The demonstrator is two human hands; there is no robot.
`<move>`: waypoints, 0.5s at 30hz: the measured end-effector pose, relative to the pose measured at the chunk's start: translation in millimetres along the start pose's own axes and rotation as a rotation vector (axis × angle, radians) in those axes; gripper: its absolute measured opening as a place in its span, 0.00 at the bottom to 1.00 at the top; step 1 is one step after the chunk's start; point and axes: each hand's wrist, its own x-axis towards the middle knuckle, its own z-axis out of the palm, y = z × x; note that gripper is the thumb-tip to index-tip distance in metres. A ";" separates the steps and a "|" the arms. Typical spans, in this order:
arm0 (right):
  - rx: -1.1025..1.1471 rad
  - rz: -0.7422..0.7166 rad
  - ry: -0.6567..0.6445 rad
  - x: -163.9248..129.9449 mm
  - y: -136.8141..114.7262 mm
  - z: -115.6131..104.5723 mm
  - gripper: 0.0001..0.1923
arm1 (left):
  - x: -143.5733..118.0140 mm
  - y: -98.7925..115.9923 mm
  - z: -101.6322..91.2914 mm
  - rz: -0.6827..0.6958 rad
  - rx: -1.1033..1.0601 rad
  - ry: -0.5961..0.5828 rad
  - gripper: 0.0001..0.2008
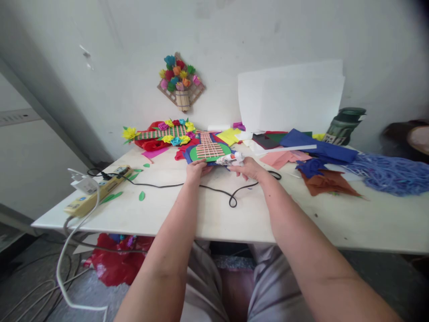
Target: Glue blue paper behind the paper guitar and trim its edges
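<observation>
White wall backs your surface. Near its far edge, your left hand pins the woven-stick craft piece; your right hand grips a glue gun against it. Sticks sit laid; paper flowers appear unattached.

We saw a white table under everything. At its middle lay a woven piece with pink and pale stripes crossing on a green disc edged in blue. Left of that piece sat a red and green striped lattice ringed with yellow, pink and blue paper flowers. Right of the piece were pink paper, dark blue sheets, brown paper and lilac-blue shreds. A black cord crossed the table before the piece, and small green leaves lay to its left beside a yellowish power strip.
</observation>
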 end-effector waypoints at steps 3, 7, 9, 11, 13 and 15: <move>-0.034 -0.002 0.010 1.4 1.6 0.6 0.15 | -0.4 0.2 0.6 -0.001 0.008 0.009 0.14; -0.078 -0.003 0.034 2.3 2.1 1.3 0.15 | -2.3 1.6 1.4 -0.008 0.008 0.016 0.14; -0.083 0.001 0.036 2.3 1.6 1.6 0.16 | -3.3 2.3 1.6 -0.006 0.002 0.013 0.14; -0.080 0.006 0.032 2.1 1.0 1.8 0.16 | -3.7 2.7 1.4 -0.004 0.001 0.012 0.14; -0.074 0.012 0.031 1.9 0.7 1.9 0.17 | -3.4 2.7 1.1 -0.004 0.005 0.011 0.14; -0.067 0.014 0.035 1.8 0.7 2.0 0.17 | -2.6 2.3 1.0 -0.005 0.005 0.012 0.13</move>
